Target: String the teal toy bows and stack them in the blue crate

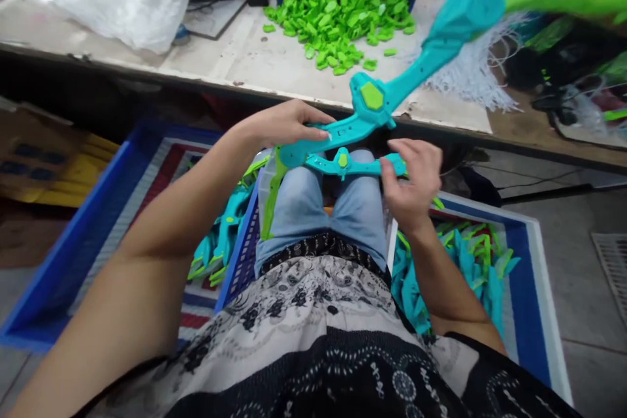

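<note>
A large teal plastic toy bow (360,134) with a green hexagonal piece at its middle slants across the view, its green ends blurred or angled away. My left hand (289,124) is closed on its lower arm, thumb and fingers on the teal plastic. Below it, a second teal bow (362,166) with a smaller green centre piece lies across my thighs. My right hand (414,179) is curled with its thumb and fingers round the right end of this lower bow. Its left end passes behind the large bow.
On the bench (220,65), many small green plastic pieces (337,13) spill from a blue bin. White strings (482,78) lie to their right, a white plastic bag (142,0) to the left. Crates with teal-green parts flank me: a blue crate (88,255) and a white-rimmed crate (539,274).
</note>
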